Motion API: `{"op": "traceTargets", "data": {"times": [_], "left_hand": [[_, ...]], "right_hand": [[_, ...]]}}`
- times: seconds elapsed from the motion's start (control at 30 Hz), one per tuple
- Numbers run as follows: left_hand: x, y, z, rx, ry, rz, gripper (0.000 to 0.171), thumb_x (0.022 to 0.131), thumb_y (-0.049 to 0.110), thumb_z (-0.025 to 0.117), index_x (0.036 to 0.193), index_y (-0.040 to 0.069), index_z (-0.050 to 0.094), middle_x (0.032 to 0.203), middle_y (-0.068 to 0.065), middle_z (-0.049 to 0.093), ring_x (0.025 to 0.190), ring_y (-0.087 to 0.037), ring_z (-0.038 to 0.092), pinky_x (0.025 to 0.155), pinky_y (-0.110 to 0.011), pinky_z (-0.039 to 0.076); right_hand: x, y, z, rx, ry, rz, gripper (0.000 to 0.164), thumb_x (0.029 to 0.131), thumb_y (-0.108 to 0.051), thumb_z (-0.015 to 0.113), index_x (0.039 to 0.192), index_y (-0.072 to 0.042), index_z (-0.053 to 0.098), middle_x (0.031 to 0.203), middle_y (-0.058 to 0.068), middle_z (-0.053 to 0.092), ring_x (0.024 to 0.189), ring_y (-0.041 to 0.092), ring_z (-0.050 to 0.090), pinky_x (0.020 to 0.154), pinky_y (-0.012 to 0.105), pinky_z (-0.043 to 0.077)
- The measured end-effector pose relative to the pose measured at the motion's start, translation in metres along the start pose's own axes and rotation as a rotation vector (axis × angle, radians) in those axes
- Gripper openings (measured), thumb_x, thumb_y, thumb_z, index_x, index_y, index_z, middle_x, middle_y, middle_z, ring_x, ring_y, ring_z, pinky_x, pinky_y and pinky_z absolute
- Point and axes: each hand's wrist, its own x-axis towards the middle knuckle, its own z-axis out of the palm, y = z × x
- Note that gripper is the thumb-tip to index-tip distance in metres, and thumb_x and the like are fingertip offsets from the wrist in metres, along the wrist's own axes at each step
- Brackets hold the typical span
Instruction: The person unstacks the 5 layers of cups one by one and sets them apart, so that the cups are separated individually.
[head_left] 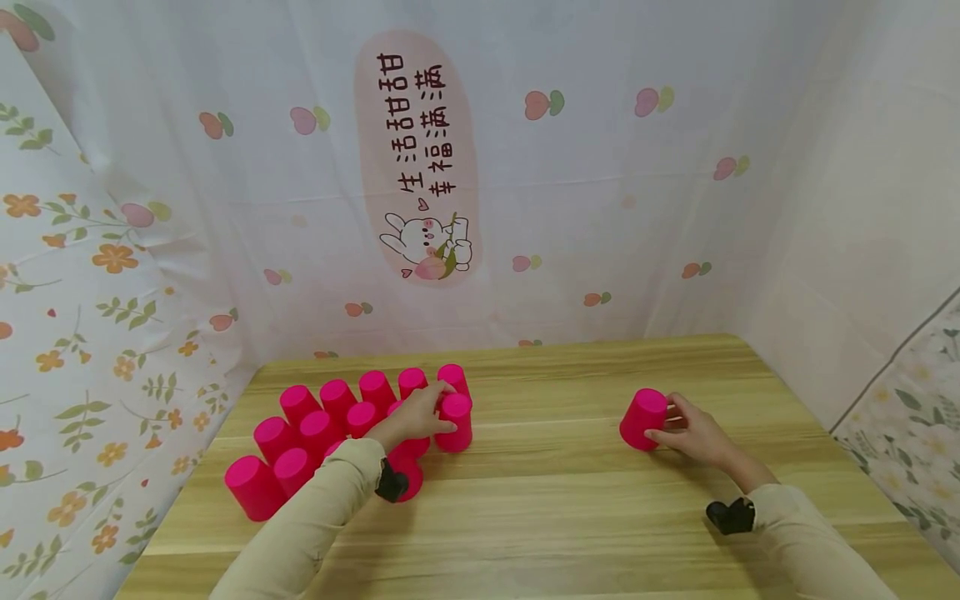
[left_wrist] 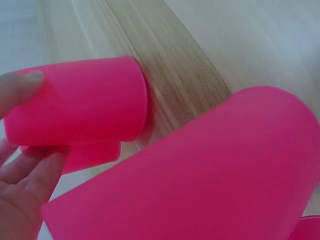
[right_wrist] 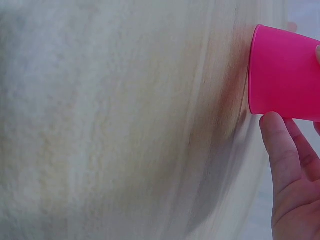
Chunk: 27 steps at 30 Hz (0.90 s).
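Observation:
On the right half of the table, my right hand (head_left: 701,435) holds an upside-down pink cup (head_left: 642,421) between thumb and fingers. The right wrist view shows that cup (right_wrist: 282,75) with its rim right at the wood and a fingertip beside the rim. My left hand (head_left: 420,414) reaches over a group of similar cups and grips the one at the group's right edge, a pink cup (head_left: 454,432). From the left wrist, the thumb lies on one side of this cup (left_wrist: 85,102) and the fingers on the other. Another cup (left_wrist: 200,175) fills the foreground there.
Several more upside-down pink cups (head_left: 255,487) stand in slanting rows on the left of the wooden table (head_left: 540,508), some under my left forearm. Patterned cloth (head_left: 570,208) hangs behind the table and at both sides. A black strap (head_left: 731,515) sits at my right wrist.

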Motion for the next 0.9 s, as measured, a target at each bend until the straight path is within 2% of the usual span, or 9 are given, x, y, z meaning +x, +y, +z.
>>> {"op": "traceTargets", "data": {"times": [0.17,0.47,0.7,0.9], "left_hand": [[0.0008,-0.0012,0.0005,0.040,-0.012,-0.030,0.048,0.073,0.009,0.071,0.113,0.000,0.047,0.091,-0.006,0.055,0.079,-0.018,0.050,0.069,-0.031,0.046],[-0.0005,0.0002,0.0014,0.040,-0.016,-0.039,0.049,0.073,0.007,0.070,0.115,-0.002,0.046,0.089,-0.007,0.055,0.077,-0.018,0.049,0.068,-0.031,0.046],[-0.0027,0.0026,0.0033,0.004,0.029,-0.016,0.056,0.072,0.008,0.072,0.120,0.000,0.045,0.101,-0.011,0.057,0.088,-0.023,0.054,0.073,-0.035,0.049],[0.0002,0.0067,0.0008,-0.002,0.089,0.005,0.051,0.071,0.010,0.073,0.115,-0.003,0.051,0.105,-0.013,0.056,0.094,-0.026,0.053,0.076,-0.035,0.048]], "right_hand": [[-0.0003,0.0000,-0.0001,0.007,-0.003,-0.001,0.047,0.075,-0.020,0.070,0.108,-0.002,0.042,0.098,0.019,0.056,0.087,0.036,0.058,0.068,0.038,0.051],[0.0000,0.0010,0.0004,0.004,-0.001,-0.010,0.046,0.075,-0.019,0.070,0.108,-0.002,0.042,0.098,0.018,0.056,0.087,0.035,0.058,0.068,0.039,0.051],[-0.0003,0.0002,0.0004,0.006,-0.002,-0.007,0.046,0.075,-0.019,0.070,0.108,-0.002,0.042,0.098,0.019,0.056,0.088,0.036,0.057,0.069,0.040,0.051],[0.0001,0.0011,0.0006,0.000,0.002,-0.004,0.046,0.075,-0.020,0.070,0.108,-0.003,0.042,0.098,0.018,0.056,0.088,0.036,0.057,0.070,0.041,0.051]]}}
